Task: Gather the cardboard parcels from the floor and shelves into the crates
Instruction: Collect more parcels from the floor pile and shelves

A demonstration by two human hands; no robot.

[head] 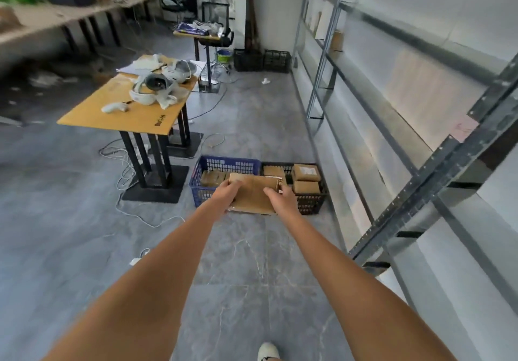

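Cardboard fills much of both crates, which suggests the gathering is well under way though not finished. The person holds a flat parcel (253,194) out in front with both arms stretched: the left hand (227,192) curls its fingers over the parcel's left edge, and the right hand (280,196) grips the right edge, thumb on top, with what looks like a smaller parcel or folded flap caught just beyond its fingertips; I cannot tell which. The parcel hangs over the seam between the two crates on the floor, not yet set down. Beyond the left hand, the blue crate (224,164) shows brown parcels stacked against its far wall, partly hidden by the carried one. Beyond and to the outside of the right hand, the black crate (311,206) holds at least three small boxes (305,173), one bearing a label. So several parcels are already in, and this one is about to join them. What is left is harder to judge: farther out past the right hand, the metal shelves (330,38) carry a few brown shapes that may be parcels, too blurred to count. The floor near the hands shows cables and no loose parcel. The wooden counter (117,114), out past the left hand, bears headsets and controllers, which are no part of the job.
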